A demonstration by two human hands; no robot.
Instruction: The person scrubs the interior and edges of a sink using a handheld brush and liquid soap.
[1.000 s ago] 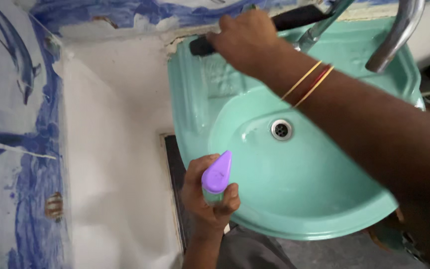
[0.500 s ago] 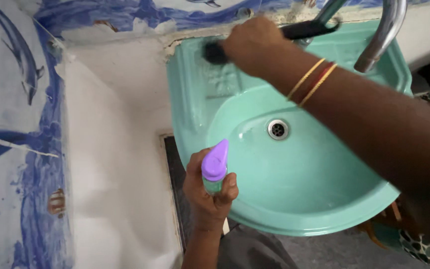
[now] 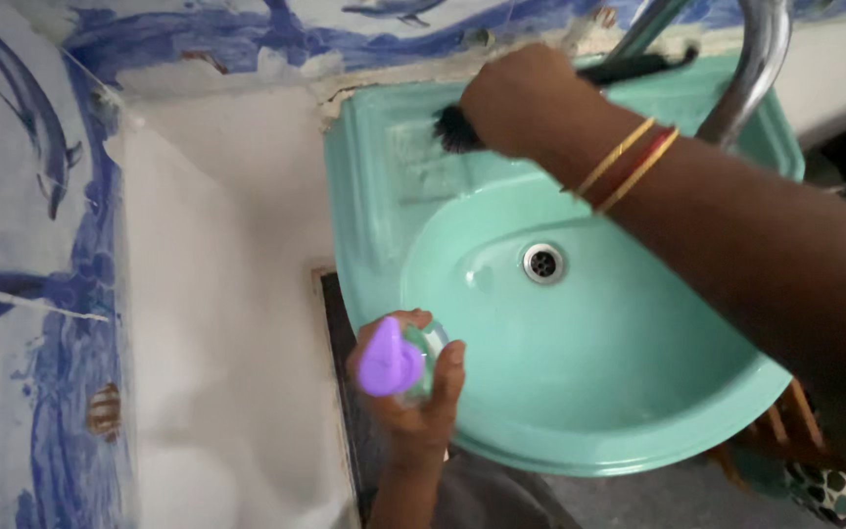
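Observation:
My right hand (image 3: pixel 526 98) grips a black brush (image 3: pixel 457 127) and presses its bristles on the back left ledge of a green wash basin (image 3: pixel 580 431). The brush handle (image 3: pixel 638 67) runs off to the right behind my hand. Gold and red bangles (image 3: pixel 629 162) sit on that wrist. My left hand (image 3: pixel 413 392) holds a small bottle with a purple cap (image 3: pixel 389 360) by the basin's front left rim, the cap tipped toward the left.
A metal drain (image 3: pixel 543 262) lies in the middle of the bowl. A chrome tap spout (image 3: pixel 751 69) arches over the basin's back right. White wall (image 3: pixel 227 294) and blue dolphin-patterned tiles (image 3: pixel 31 196) stand to the left. A dark gap (image 3: pixel 340 323) runs beside the basin.
My right hand has drawn the brush rightward along the back ledge. My left hand has tilted the bottle, and its purple cap now points left and sits lower.

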